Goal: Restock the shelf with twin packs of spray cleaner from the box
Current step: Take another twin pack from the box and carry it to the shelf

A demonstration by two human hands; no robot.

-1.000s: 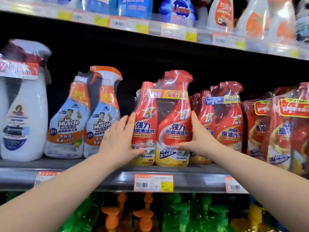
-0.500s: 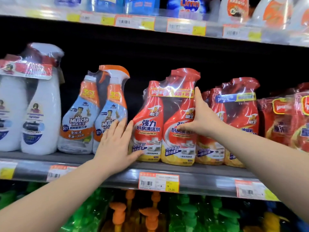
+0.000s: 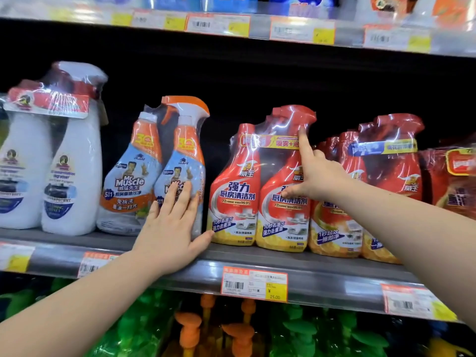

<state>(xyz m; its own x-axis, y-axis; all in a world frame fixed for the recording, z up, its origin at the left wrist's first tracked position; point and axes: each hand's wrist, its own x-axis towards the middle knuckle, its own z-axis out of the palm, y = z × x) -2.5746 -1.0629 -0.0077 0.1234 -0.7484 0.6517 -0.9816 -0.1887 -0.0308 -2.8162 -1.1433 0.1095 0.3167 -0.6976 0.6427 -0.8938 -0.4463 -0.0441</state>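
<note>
I see the twin pack (image 3: 257, 191) standing upright on the shelf (image 3: 322, 276) at 12 o'clock from the price tag (image 3: 253, 283), long axis vertical, labels facing me, trigger nozzle toward 3 o'clock: two red bottles with yellow bases under clear shrink-wrap. My left hand (image 3: 172, 228) lies flat and open on the Mr Muscle pack (image 3: 144, 173) at its 9 o'clock, thumb touching the twin pack. My right hand (image 3: 318, 176), also open, sets index finger and thumb on the right bottle.
</note>
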